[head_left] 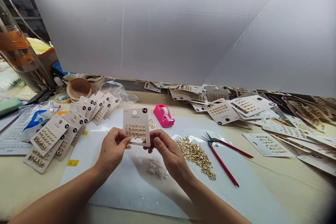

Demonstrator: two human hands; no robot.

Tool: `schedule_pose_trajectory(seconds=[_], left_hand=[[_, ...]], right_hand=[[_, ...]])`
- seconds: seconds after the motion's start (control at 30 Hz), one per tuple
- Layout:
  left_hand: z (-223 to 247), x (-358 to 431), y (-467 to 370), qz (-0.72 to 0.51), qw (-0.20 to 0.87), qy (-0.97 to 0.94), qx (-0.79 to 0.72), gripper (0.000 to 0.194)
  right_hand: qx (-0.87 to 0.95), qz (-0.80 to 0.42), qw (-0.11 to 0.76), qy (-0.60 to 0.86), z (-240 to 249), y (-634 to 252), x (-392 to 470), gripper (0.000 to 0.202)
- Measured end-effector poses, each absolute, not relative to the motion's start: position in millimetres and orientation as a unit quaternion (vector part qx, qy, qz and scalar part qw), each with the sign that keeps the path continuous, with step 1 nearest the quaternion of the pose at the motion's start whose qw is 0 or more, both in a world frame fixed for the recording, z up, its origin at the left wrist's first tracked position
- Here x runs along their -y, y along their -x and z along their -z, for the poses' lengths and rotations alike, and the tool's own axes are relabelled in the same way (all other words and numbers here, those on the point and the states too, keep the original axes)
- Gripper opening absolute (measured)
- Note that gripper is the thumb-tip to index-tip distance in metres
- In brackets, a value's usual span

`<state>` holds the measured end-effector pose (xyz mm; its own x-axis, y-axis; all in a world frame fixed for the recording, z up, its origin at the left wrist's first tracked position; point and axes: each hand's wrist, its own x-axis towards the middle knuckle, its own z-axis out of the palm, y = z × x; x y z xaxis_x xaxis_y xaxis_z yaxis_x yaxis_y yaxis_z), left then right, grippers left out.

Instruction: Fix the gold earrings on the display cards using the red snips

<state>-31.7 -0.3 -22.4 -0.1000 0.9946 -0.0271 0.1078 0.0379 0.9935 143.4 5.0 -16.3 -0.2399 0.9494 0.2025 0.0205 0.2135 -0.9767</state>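
Observation:
Held up over the white sheet is an earring card with rows of small gold studs and larger gold pieces along its bottom. My left hand pinches its lower left edge between thumb and fingers. At the lower right corner, my right hand grips the same card. Below the hands lies a small heap of clear earring backs. A pile of gold findings spreads to the right of my right hand. Some more gold pieces show partly behind the card.
Red-handled pliers lie open on the right. A pink tape dispenser stands behind the card. Fanned earring cards lie at left, and many more cards heap up at back right. A brown bowl and grey panel are behind.

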Motion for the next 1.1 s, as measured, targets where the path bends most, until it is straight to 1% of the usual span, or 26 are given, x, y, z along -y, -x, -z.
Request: schedule_pose_trajectory(seconds=[0.07,0.13,0.27,0.4,0.5,0.63,0.7,0.77,0.8,0.9,1.0,1.1], left_hand=[[23.6,-0.1,31.9,-0.481,0.467,-0.493,-0.555,0.011],[23.5,0.2,30.6,-0.501,0.497,-0.473,-0.529,0.011],[21.3,0.4,27.3,-0.564,0.545,-0.387,-0.485,0.022],[19.2,0.1,26.2,-0.513,0.6,-0.378,-0.483,0.032],[17.0,0.0,27.3,-0.526,0.602,-0.36,-0.481,0.035],[12.4,-1.6,29.9,-0.567,0.586,-0.313,-0.487,0.037],[10.3,-2.2,30.7,-0.569,0.59,-0.305,-0.484,0.038],[8.9,-2.1,31.2,-0.56,0.596,-0.307,-0.486,0.038],[8.5,-1.7,31.2,-0.553,0.598,-0.31,-0.491,0.038],[7.9,0.4,30.9,-0.538,0.596,-0.32,-0.504,0.038],[7.4,1.9,30.1,-0.552,0.59,-0.322,-0.493,0.036],[7.4,1.9,29.4,-0.582,0.582,-0.311,-0.476,0.034]], right_hand=[[0.61,-0.496,0.462,0.41,18.6,-143.3,-7.0,0.023],[0.594,-0.495,0.463,0.432,20.3,-142.9,-9.2,0.023],[0.567,-0.498,0.476,0.452,19.2,-143.3,-12.8,0.023],[0.577,-0.496,0.468,0.449,16.2,-143.9,-14.4,0.022],[0.571,-0.475,0.484,0.463,11.2,-147.4,-15.4,0.022],[0.553,-0.408,0.528,0.498,-3.9,-162.3,-17.4,0.019],[0.559,-0.377,0.526,0.518,-11.5,-175.3,-20.0,0.017],[0.582,-0.346,0.494,0.545,-15.0,-191.0,-24.6,0.015],[0.602,-0.325,0.463,0.564,-14.7,-199.1,-27.5,0.013],[0.679,-0.231,0.329,0.614,-6.5,-218.1,-36.7,0.009],[0.764,-0.149,0.206,0.593,6.5,-220.3,-44.3,0.016],[0.816,-0.108,0.138,0.551,17.3,-208.1,-52.1,0.023]])
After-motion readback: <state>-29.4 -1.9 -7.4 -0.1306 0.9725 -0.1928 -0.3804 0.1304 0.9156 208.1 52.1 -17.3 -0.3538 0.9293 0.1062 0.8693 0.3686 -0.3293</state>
